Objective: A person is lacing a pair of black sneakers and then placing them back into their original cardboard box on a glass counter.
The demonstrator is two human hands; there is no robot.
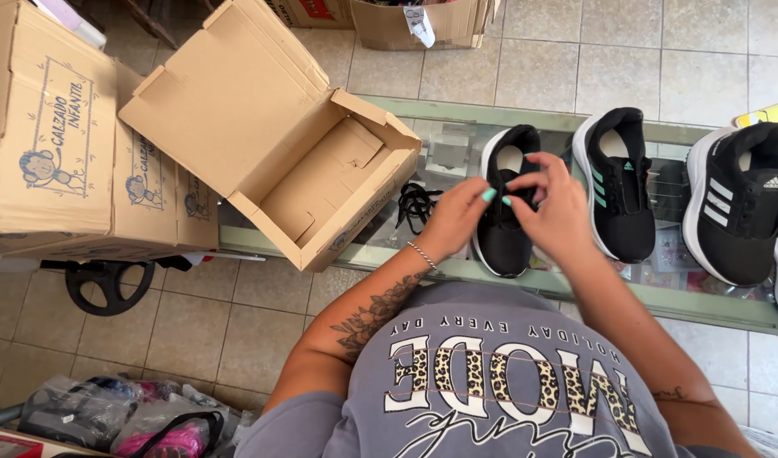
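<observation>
— While both hands work at the black shoe (502, 229) on the glass bench (457, 136), how far along does it look?

— Partway, I'd judge: two shoes (619, 191) stand laced alongside, the cardboard box (321, 182) lies open, a loose lace (416, 206) waits.

— And the fingers?

— Left hand (458, 216) and right hand (554, 208) pinch at the tongue, fingertips (490, 195) meeting over the shoe's throat, clenched on it.

a glass-topped counter (457, 136) with a pale green frame runs under and to both sides of the hands. beyond and beneath it lies a floor of beige square tiles (575, 68), bright with daylight. stacked cardboard cartons (58, 136) stand far to the left, and more boxes (397, 21) sit beyond the hands.
</observation>
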